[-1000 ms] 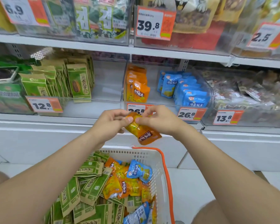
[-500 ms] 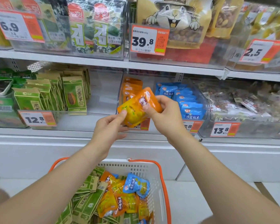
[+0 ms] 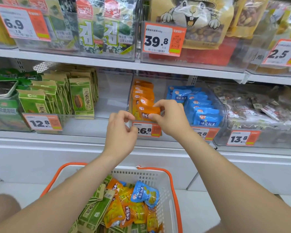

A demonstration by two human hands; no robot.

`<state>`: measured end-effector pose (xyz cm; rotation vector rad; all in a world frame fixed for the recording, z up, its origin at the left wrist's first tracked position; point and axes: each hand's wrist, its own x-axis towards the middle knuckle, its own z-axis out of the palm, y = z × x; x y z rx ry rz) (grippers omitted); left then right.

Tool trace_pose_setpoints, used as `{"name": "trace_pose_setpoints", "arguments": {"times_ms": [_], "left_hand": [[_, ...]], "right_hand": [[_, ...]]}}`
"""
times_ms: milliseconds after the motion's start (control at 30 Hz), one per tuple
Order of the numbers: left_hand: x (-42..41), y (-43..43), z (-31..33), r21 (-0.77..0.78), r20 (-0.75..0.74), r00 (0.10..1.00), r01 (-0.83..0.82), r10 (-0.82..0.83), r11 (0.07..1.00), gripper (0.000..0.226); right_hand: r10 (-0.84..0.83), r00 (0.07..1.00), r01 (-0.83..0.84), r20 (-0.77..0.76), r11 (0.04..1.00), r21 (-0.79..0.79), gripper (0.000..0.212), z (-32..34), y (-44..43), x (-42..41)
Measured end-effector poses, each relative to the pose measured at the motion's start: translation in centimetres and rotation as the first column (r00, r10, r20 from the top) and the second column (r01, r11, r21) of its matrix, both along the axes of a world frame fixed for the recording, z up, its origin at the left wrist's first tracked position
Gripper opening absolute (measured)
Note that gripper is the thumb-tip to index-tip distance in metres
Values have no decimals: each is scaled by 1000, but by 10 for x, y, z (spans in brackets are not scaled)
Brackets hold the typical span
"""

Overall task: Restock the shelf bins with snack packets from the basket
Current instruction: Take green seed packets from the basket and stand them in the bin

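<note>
Clear bin (image 3: 130, 91) on the middle shelf holds an upright orange row, blue row to its right. Right hand (image 3: 170, 118) pinches the orange packet (image 3: 149, 112) at the row's near end, just inside the front wall; left hand (image 3: 120, 132) loosely curled, holding nothing. Seat it upright, label forward, before letting go — basket (image 3: 165, 179) below has more.

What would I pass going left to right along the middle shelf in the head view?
Green seed packets → 12.8 price tag → left hand → orange packet pinched by the right hand → blue packets → 13.8 price tag.
</note>
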<state>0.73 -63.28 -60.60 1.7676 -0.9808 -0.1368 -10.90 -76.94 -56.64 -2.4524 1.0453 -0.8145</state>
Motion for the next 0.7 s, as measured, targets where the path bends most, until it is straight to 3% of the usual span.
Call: {"name": "trace_pose_setpoints", "arguments": {"times_ms": [100, 167, 267, 333, 400, 500, 600, 700], "left_hand": [[3, -1, 0, 4, 23, 1000, 9, -9, 1000, 32], [6, -2, 0, 14, 74, 997, 2, -3, 1000, 33], [11, -4, -3, 11, 176, 984, -23, 21, 1000, 38], [14, -7, -6, 26, 281, 956, -99, 88, 995, 42], [16, -9, -6, 70, 344, 927, -184, 150, 980, 47], [19, -11, -6, 177, 370, 919, -214, 136, 961, 55], [21, -12, -10, 232, 381, 920, -192, 92, 954, 53], [21, -12, -13, 234, 370, 926, -177, 81, 956, 49]], "right_hand": [[-68, 997, 69, -20, 994, 87, 30, 3, -7, 4], [-124, 992, 128, -37, 984, 125, 46, 6, -11, 6], [-129, 989, 145, -68, 923, 357, 74, 11, -17, 9], [-86, 989, 130, -120, 895, 427, 69, 14, -22, 11], [-43, 986, 114, -159, 879, 464, 46, 16, -25, 13], [-25, 986, 93, -164, 903, 419, 36, 10, -31, 19], [-14, 992, 54, -127, 947, 316, 43, 3, -32, 27], [-66, 977, 118, -204, 959, 256, 55, -2, -32, 34]]}}
